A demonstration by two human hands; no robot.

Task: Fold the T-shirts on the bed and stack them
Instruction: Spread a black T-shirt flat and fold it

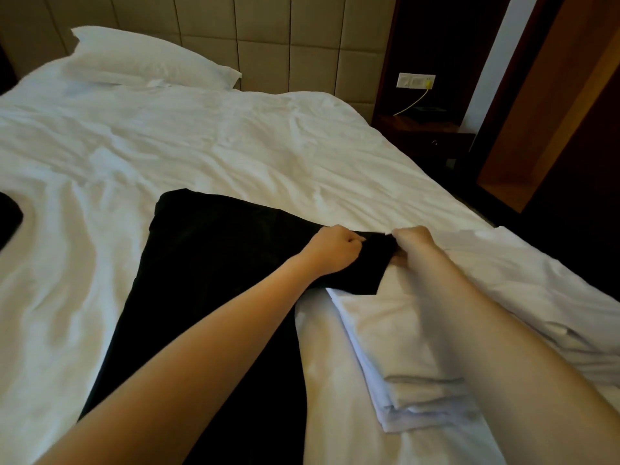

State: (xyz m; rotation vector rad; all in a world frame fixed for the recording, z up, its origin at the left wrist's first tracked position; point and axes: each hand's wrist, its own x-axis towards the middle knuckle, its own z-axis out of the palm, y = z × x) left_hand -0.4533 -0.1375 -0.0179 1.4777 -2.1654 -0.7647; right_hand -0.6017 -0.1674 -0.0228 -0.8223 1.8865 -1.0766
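A black T-shirt (208,263) lies spread lengthwise on the white bed (201,146), running from the middle down to the near edge. My left hand (335,250) grips its right sleeve with curled fingers. My right hand (411,239) pinches the same sleeve at its outer end, close beside the left hand. A stack of folded white T-shirts (402,347) sits at the right, under my right forearm. Another dark garment (8,223) shows at the left edge, mostly cut off.
A white pillow (144,58) lies at the head of the bed against the padded headboard (285,35). A dark nightstand (426,129) with a wall socket and cable stands to the right. The bed's right edge drops to a dark floor.
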